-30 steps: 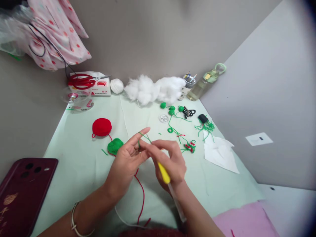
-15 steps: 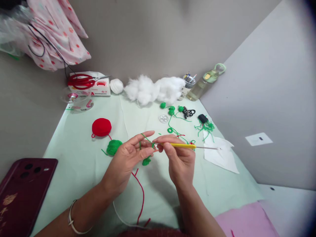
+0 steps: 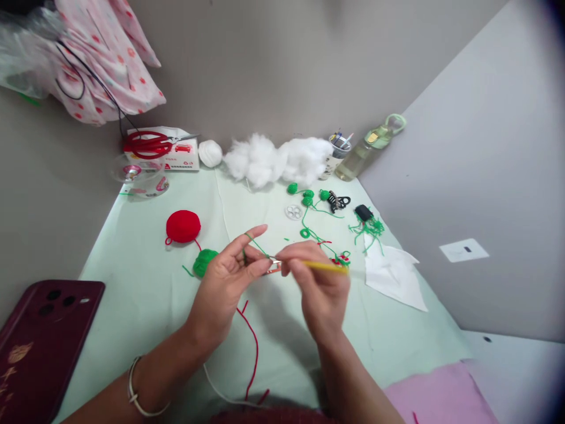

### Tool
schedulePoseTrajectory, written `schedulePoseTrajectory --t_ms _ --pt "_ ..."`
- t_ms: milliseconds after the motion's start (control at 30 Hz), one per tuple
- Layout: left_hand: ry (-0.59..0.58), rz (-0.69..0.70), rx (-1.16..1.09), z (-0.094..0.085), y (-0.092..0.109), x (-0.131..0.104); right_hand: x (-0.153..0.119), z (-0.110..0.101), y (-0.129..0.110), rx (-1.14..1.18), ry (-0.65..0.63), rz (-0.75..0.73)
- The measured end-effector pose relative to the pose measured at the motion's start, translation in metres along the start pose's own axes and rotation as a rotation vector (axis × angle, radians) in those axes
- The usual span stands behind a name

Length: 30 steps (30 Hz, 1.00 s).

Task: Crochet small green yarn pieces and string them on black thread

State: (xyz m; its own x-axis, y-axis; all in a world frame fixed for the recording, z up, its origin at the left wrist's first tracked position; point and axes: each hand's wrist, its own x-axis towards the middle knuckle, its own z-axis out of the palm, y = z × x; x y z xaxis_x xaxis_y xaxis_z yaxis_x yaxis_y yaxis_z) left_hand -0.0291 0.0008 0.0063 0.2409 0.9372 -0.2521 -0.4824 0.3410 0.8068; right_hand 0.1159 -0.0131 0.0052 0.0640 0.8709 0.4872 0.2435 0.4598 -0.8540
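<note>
Green yarn (image 3: 257,241) runs taut from the raised index finger of my left hand (image 3: 227,282) to the tip of a crochet hook. That hand's thumb and fingers pinch the work, most of which they hide. My right hand (image 3: 320,288) is closed on the yellow handle (image 3: 324,267) of the hook, its metal tip touching the yarn between the two hands. Partly behind my left hand lies a green yarn ball (image 3: 204,262), with a red yarn ball (image 3: 183,227) beyond it.
At the back stand a box with red scissors (image 3: 148,144), white stuffing (image 3: 256,162), a pen cup (image 3: 336,156) and a bottle (image 3: 371,147). Small green balls (image 3: 308,198), a hair clip (image 3: 339,202) and white paper (image 3: 392,274) lie rightward. A phone (image 3: 48,347) is at left.
My left index finger has shifted left and up, stretching the yarn. The green crocheted piece that hung below my fingers is now hidden. The hook's handle has tilted, and its far end is blurred.
</note>
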Motion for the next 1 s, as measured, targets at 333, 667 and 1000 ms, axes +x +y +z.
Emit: schedulePoseTrajectory --t_ms 333,667,1000 --pt "-0.111 -0.124 -0.096 -0.004 0.003 0.001 0.007 -0.007 0.000 0.285 0.172 0.126" --pt "-0.069 -0.049 -0.013 0.000 -0.002 0.001 -0.003 0.004 -0.003 -0.108 -0.037 -0.142" --pt "-0.047 -0.097 -0.106 -0.004 0.004 0.003 0.002 -0.005 -0.002 0.078 0.078 -0.004"
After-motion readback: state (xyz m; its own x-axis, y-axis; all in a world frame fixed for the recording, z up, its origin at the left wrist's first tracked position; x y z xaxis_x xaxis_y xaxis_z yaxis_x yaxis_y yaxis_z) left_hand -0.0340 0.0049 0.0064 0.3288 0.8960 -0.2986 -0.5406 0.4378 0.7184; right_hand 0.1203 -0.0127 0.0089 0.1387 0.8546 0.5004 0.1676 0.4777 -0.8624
